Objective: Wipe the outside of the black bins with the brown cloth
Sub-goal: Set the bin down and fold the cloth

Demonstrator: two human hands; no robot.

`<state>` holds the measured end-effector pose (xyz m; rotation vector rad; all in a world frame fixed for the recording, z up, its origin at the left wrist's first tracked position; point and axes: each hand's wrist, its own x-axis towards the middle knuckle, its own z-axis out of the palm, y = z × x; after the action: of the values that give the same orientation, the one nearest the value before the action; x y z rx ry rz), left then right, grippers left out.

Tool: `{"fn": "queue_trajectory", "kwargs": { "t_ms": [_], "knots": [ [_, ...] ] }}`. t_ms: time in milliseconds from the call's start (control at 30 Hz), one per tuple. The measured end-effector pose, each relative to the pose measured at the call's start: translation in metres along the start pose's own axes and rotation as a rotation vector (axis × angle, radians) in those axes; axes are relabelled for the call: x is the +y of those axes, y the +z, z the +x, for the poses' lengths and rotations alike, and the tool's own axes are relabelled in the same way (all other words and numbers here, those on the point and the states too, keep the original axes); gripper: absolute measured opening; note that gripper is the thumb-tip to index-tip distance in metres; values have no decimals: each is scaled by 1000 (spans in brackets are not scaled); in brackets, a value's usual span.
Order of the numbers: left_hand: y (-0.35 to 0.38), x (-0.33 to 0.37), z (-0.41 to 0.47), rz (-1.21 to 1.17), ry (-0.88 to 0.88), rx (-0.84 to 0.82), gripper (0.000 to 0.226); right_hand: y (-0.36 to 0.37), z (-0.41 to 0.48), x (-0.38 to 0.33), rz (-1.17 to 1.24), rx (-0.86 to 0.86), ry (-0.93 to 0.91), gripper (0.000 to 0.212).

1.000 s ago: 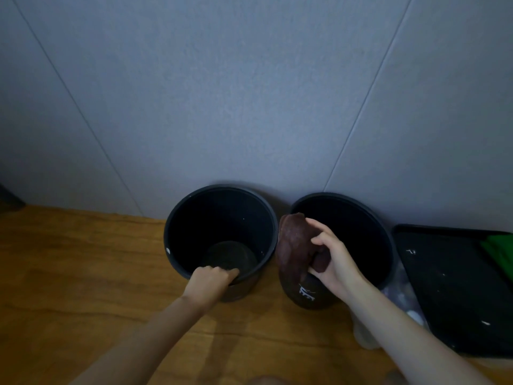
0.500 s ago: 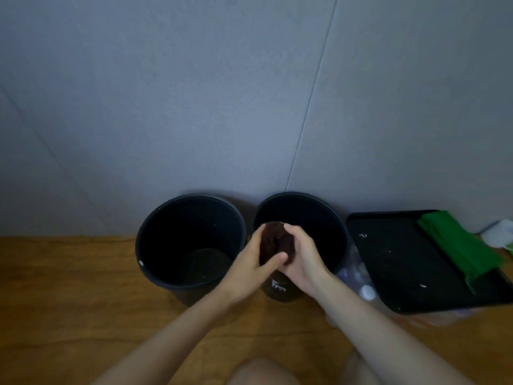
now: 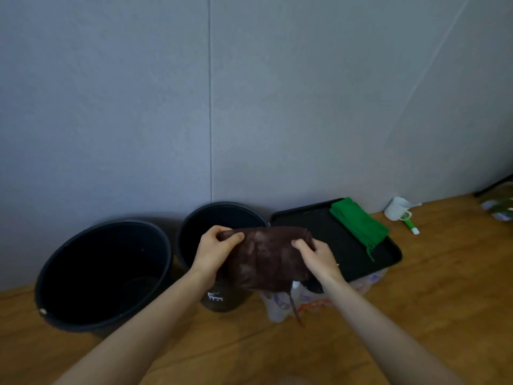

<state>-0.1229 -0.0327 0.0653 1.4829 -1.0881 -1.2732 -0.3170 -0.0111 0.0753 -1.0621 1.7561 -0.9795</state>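
Note:
Two black bins stand side by side on the wooden floor against the grey wall: a larger left bin and a right bin with a white mark low on its front. The brown cloth hangs spread in the air in front of the right bin. My left hand grips its upper left corner. At the upper right corner my right hand pinches it. A thin strand dangles from the cloth's bottom edge. The cloth hides part of the right bin's rim.
A black tray lies to the right of the bins with a folded green cloth on it. A crumpled plastic bag sits under the tray's near corner. Farther right stand a white mug and a green-and-white marker.
My left hand left the left bin's rim and joined the right hand on the cloth. Both hands lifted the cloth off the right bin and spread it out. The view swung right.

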Motion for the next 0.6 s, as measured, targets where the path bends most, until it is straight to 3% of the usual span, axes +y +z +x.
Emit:
{"fn": "queue_trajectory", "kwargs": {
  "t_ms": [133,200,300,500,600],
  "knots": [
    [41,3,10,-124,-214,-216,46,-22,20,16,243,66,124,10],
    [59,4,15,-94,-237,-266,41,-36,41,16,201,139,66,6],
    [89,-6,22,-134,-298,-234,29,-62,84,3,175,80,91,24],
    [137,-30,40,-395,-518,-290,22,-71,152,-6,-429,-56,-11,53],
    [150,-38,52,-453,-580,-349,25,-71,177,-2,-537,-135,-53,61]
  ]
}}
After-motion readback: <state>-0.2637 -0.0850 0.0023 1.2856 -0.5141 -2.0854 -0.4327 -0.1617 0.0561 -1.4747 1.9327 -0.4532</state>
